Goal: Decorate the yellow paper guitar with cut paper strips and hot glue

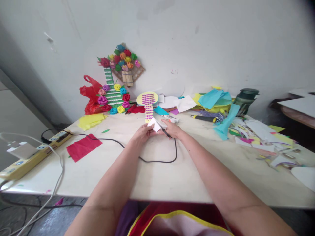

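My left hand [144, 132] pinches a small white paper piece [155, 125] over the middle of the table [152, 177]. My right hand [173, 128] touches the same white piece and grips a thin black tool [165, 131] whose black cord [157, 159] loops across the tabletop towards the left. Just beyond my hands lies a yellow round paper craft with purple strips [148, 101].
A red paper sheet [83, 147] and a yellow power strip [29, 157] lie at the left. Paper flower crafts [114, 95] lean on the wall. Coloured paper scraps [221, 108], a green bottle [244, 100] and cuttings [265, 137] crowd the right side.
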The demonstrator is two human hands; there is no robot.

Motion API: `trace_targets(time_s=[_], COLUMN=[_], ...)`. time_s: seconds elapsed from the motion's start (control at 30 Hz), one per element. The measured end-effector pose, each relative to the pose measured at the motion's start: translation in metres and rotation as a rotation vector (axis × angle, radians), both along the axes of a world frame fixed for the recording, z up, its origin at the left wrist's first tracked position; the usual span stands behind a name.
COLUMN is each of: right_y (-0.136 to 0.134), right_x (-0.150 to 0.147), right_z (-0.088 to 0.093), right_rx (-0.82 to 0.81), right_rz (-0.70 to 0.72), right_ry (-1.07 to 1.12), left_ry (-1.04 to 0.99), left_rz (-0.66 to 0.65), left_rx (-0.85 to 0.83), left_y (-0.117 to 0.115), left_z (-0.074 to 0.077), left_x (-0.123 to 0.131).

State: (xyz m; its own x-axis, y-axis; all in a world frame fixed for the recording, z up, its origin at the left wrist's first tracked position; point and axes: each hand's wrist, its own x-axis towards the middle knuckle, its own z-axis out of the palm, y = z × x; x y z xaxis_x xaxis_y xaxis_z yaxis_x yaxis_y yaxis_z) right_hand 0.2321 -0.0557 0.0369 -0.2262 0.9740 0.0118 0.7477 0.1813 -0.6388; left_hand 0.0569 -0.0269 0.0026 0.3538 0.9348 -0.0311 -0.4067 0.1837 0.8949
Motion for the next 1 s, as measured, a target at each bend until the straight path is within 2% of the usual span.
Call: trace_targets(time_s=[0.63, 0.83, 1.0], right_y=[0.0037, 0.0057, 0.0073], right_x=[-0.0024, 0.0001, -0.0001], right_z=[-0.0054, -0.0048, -0.0072], right_rx=[0.007, -0.041, -0.036], right_rz=[-0.022, -0.031, -0.037], right_ry=[0.093, 0.05, 0.064], left_ry=[-0.002, 0.013, 0.018], left_rz=[0.004, -0.075, -0.075], left_rx=[-0.066, -0.081, -0.102], left_y=[-0.0019, -0.0065, -0.007], left_z=[0.0053, 0.0066, 0.0074], left_x=[-0.001, 0.0048, 0.0051])
